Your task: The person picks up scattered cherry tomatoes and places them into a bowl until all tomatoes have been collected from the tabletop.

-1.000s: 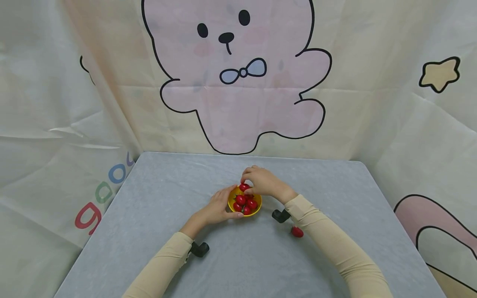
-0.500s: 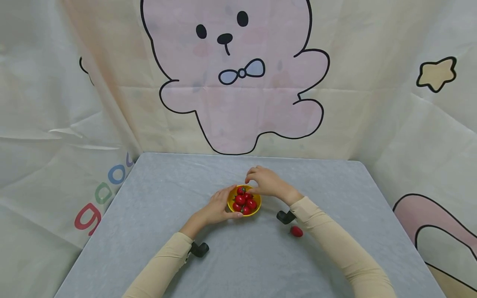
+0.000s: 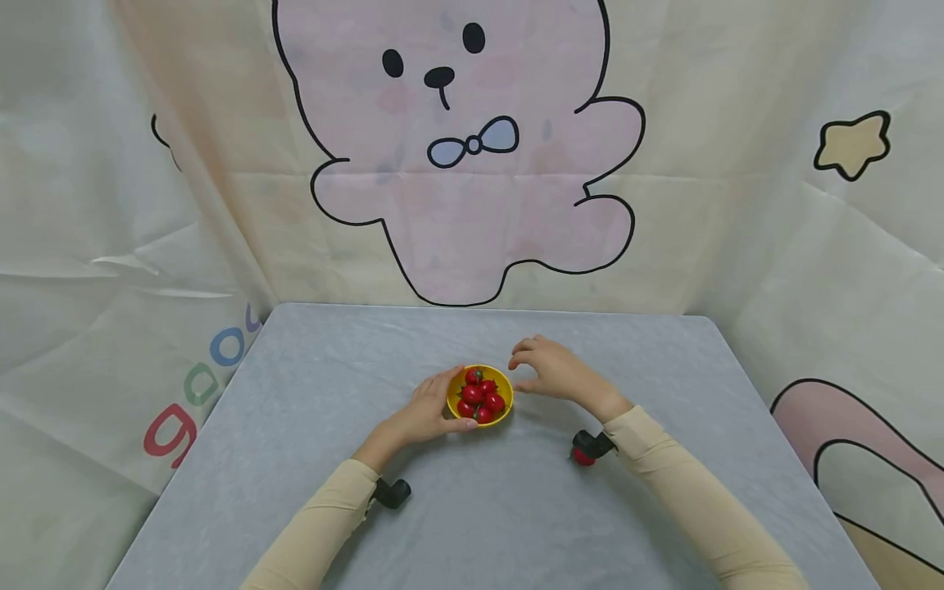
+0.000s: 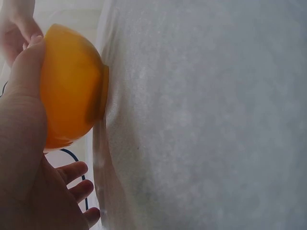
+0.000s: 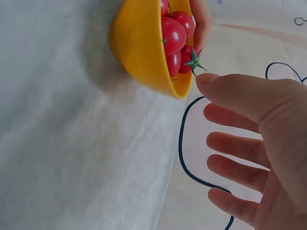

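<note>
A yellow bowl (image 3: 451, 404) stands upright on the table with several small red tomatoes (image 3: 472, 395) inside; a green stem top shows in the right wrist view. My left hand (image 3: 423, 414) holds the bowl's left side, thumb along the near rim and fingers at the far side. In the left wrist view the thumb lies against the bowl (image 4: 72, 91), while some fingers stick out below it. To the bowl's right, my right hand (image 3: 556, 370) hovers with loosely bent fingers and nothing in them. Its thumb is near the rim in the right wrist view.
Another red tomato (image 3: 583, 457) lies on the table right of the bowl, partly hidden by the black camera (image 3: 592, 443) on my right wrist. A grey cloth covers the table (image 3: 472, 524). Printed curtains (image 3: 472, 238) hang behind and at both sides.
My right hand has let go of a tomato in the bowl and drawn back to the right. The left hand keeps its place at the bowl.
</note>
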`<state>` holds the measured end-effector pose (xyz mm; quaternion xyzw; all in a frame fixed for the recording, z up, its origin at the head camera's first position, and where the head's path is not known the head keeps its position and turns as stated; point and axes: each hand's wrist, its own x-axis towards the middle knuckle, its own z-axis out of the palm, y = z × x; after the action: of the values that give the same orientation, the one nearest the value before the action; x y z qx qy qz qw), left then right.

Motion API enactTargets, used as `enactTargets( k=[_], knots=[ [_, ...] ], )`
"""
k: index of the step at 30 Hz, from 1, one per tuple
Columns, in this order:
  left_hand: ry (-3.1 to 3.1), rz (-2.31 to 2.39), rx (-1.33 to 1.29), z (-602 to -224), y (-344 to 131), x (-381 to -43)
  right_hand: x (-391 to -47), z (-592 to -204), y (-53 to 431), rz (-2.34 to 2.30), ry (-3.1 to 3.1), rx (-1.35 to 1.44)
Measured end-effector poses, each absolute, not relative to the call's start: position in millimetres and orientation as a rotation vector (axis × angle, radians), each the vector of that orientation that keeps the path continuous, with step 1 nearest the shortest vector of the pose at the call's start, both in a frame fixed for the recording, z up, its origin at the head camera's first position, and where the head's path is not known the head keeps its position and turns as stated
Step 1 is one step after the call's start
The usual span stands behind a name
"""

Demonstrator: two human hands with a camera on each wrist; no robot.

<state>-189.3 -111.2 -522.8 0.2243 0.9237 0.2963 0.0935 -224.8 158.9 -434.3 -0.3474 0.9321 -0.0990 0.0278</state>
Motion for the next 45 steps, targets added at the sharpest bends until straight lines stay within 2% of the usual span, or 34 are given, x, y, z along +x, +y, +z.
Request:
enactTargets(
  k=[29,45],
  knots=[
    [2.742,0.883,0.695,-522.2,-111.8,-189.9,-160.0,-460.6,230.7,-0.381,2.918,-0.981],
    [2.734,0.864,0.657,-522.3,-112.4,-189.5,-134.6,-472.1,248.0,-0.404,2.934,-0.962]
  ],
)
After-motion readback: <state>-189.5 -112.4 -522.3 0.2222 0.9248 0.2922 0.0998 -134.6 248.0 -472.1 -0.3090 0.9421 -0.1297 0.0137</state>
